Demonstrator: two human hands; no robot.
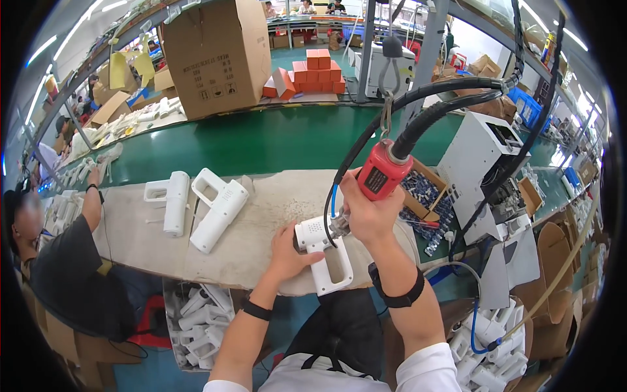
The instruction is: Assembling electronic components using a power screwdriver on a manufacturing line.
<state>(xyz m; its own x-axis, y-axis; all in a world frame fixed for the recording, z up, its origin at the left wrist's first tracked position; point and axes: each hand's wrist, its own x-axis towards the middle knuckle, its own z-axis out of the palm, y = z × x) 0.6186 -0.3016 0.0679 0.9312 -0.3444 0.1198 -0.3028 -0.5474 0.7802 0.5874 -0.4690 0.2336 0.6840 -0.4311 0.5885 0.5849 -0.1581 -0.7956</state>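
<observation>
My right hand [373, 212] is wrapped round a red power screwdriver [384, 163] that hangs from a hook and chain with thick black hoses at its top. Its metal nose points down at a white plastic housing [320, 230] with a loop handle; whether the tip touches is hard to see. The housing lies at the table's near edge, gripped at its left end by my left hand [287, 251], thumb over the handle side. Two similar white housings, one closer [221, 209] and one farther left [175, 204], rest on the brown table cover [268, 196].
At right, a cardboard tray [423, 208] holds small metal parts, beside a white machine [480, 163]. A green conveyor [294, 134] runs behind. Below the table are bins of white parts [199, 326]. A co-worker [85, 268] reaches in from the left.
</observation>
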